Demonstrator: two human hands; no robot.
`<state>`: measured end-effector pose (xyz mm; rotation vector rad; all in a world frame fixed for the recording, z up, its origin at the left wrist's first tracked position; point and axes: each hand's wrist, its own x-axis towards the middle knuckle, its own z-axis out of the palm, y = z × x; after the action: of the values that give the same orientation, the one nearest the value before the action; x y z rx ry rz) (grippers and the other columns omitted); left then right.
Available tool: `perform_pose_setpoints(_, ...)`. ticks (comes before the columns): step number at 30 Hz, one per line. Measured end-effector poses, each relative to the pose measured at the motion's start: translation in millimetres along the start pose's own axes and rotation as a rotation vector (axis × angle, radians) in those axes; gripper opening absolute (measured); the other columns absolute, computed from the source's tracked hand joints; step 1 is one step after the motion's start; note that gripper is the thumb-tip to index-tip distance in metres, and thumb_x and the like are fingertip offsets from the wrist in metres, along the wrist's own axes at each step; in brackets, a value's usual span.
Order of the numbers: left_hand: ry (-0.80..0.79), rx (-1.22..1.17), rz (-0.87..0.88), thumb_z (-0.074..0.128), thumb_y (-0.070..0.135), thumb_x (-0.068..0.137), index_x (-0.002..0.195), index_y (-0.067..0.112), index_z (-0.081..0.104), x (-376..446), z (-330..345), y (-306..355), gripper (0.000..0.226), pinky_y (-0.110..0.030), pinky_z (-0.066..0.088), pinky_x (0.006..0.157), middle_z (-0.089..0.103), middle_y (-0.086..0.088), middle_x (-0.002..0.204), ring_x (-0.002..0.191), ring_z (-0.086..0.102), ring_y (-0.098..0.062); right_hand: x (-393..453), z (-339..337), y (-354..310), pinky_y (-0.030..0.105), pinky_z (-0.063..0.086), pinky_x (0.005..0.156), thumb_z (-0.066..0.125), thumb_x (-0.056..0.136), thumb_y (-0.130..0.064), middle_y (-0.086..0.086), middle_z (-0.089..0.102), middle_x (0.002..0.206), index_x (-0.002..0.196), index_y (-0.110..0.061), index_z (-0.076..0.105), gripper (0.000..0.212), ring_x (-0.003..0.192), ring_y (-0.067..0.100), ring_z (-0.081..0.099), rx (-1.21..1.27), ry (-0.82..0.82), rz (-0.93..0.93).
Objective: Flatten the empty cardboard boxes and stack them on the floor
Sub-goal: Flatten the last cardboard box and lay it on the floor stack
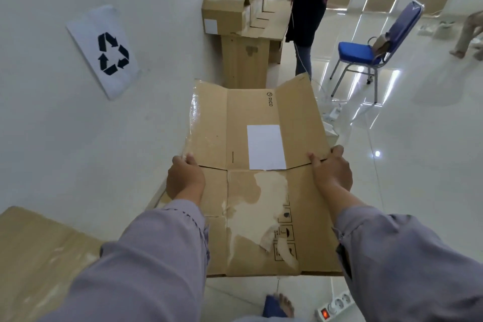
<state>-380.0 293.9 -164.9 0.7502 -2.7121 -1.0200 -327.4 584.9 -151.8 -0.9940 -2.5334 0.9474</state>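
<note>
- White glossy floor tiles and a white wall frame the spot, with the flattened cardboard box held out above the floor close to the wall.
- Left hand grips the box's left edge, thumb on top and fingers curled under; the right hand clamps the right edge the same way, both arms stretched forward in lilac sleeves.
- On the box, "PICO" is printed near the far fold, a blank white label sits mid-panel, and handling symbols show beside a torn patch.
- Pinned to the wall, a white sheet bears a black recycling symbol.
- Further back, upright cardboard boxes with open flaps rest on a cardboard stand; their contents are hidden.
- More flat cardboard lies lower left.
- Blue chair stands to the right, and a power strip lies near a bare foot.
</note>
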Motion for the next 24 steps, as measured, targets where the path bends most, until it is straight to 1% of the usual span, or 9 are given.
perform_pose_setpoints(3, -0.003, 0.015, -0.044, 0.030, 0.044, 0.099, 0.109, 0.007, 0.053, 16, 27, 17, 0.045, -0.037, 0.039, 0.071, 0.063, -0.015, 0.107, 0.097, 0.059, -0.036, 44, 8, -5, 0.039, 0.047, 0.069, 0.057, 0.091, -0.046, 0.013, 0.062, 0.098, 0.115, -0.011, 0.043, 0.045, 0.082, 0.032, 0.057, -0.015, -0.039, 0.000)
perform_pose_setpoints(6, 0.010, 0.014, -0.091, 0.030, 0.045, 0.099, 0.109, 0.007, 0.054, 31, 55, 32, 0.046, -0.038, 0.041, 0.072, 0.063, -0.016, 0.107, 0.097, 0.059, -0.036, 92, 18, -12, 0.039, 0.050, 0.070, 0.059, 0.089, -0.048, 0.011, 0.064, 0.096, 0.111, -0.013, 0.045, 0.043, 0.084, 0.033, 0.061, -0.019, -0.075, -0.029)
perform_pose_setpoints(9, 0.012, 0.015, -0.137, 0.030, 0.044, 0.100, 0.109, 0.005, 0.054, 46, 78, 45, 0.047, -0.037, 0.039, 0.071, 0.063, -0.018, 0.105, 0.096, 0.059, -0.037, 134, 32, -23, 0.038, 0.049, 0.071, 0.061, 0.088, -0.048, 0.009, 0.063, 0.096, 0.114, -0.014, 0.047, 0.045, 0.089, 0.033, 0.063, -0.009, -0.100, -0.041)
perform_pose_setpoints(11, 0.023, 0.015, -0.168, 0.030, 0.043, 0.100, 0.107, 0.004, 0.054, 60, 90, 51, 0.046, -0.037, 0.038, 0.071, 0.063, -0.019, 0.104, 0.095, 0.059, -0.037, 156, 45, -33, 0.035, 0.045, 0.069, 0.062, 0.088, -0.048, 0.004, 0.058, 0.093, 0.117, -0.014, 0.046, 0.046, 0.087, 0.031, 0.060, -0.008, -0.128, -0.050)
perform_pose_setpoints(13, 0.032, 0.010, -0.195, 0.031, 0.044, 0.100, 0.104, 0.004, 0.055, 76, 101, 57, 0.047, -0.036, 0.038, 0.069, 0.064, -0.020, 0.103, 0.092, 0.059, -0.036, 179, 61, -41, 0.033, 0.041, 0.067, 0.062, 0.088, -0.049, 0.002, 0.055, 0.091, 0.111, -0.017, 0.045, 0.043, 0.080, 0.027, 0.054, 0.001, -0.150, -0.065)
perform_pose_setpoints(15, 0.045, 0.006, -0.226, 0.031, 0.045, 0.100, 0.102, 0.003, 0.055, 95, 114, 61, 0.048, -0.035, 0.037, 0.068, 0.064, -0.020, 0.101, 0.085, 0.056, -0.034, 204, 80, -50, 0.033, 0.042, 0.064, 0.062, 0.086, -0.050, 0.001, 0.058, 0.091, 0.101, -0.022, 0.041, 0.038, 0.076, 0.025, 0.054, 0.008, -0.176, -0.081)
perform_pose_setpoints(17, 0.060, -0.009, -0.239, 0.031, 0.046, 0.100, 0.101, 0.003, 0.055, 116, 128, 67, 0.049, -0.035, 0.038, 0.068, 0.064, -0.020, 0.099, 0.080, 0.053, -0.032, 231, 101, -60, 0.033, 0.044, 0.063, 0.062, 0.086, -0.052, 0.002, 0.061, 0.091, 0.098, -0.022, 0.041, 0.038, 0.076, 0.026, 0.057, 0.001, -0.191, -0.091)
perform_pose_setpoints(20, 0.088, -0.033, -0.258, 0.032, 0.046, 0.099, 0.100, 0.003, 0.055, 155, 147, 82, 0.048, -0.036, 0.038, 0.067, 0.064, -0.020, 0.098, 0.080, 0.052, -0.032, 270, 129, -86, 0.033, 0.045, 0.063, 0.063, 0.086, -0.051, 0.002, 0.060, 0.090, 0.105, -0.018, 0.046, 0.042, 0.075, 0.024, 0.055, 0.012, -0.201, -0.104)
perform_pose_setpoints(24, 0.151, -0.024, -0.303, 0.033, 0.046, 0.099, 0.097, 0.003, 0.054, 196, 155, 95, 0.048, -0.035, 0.037, 0.065, 0.063, -0.020, 0.095, 0.077, 0.048, -0.030, 310, 166, -123, 0.033, 0.044, 0.063, 0.062, 0.087, -0.050, 0.001, 0.053, 0.087, 0.111, -0.016, 0.046, 0.045, 0.076, 0.022, 0.053, -0.012, -0.247, -0.175)
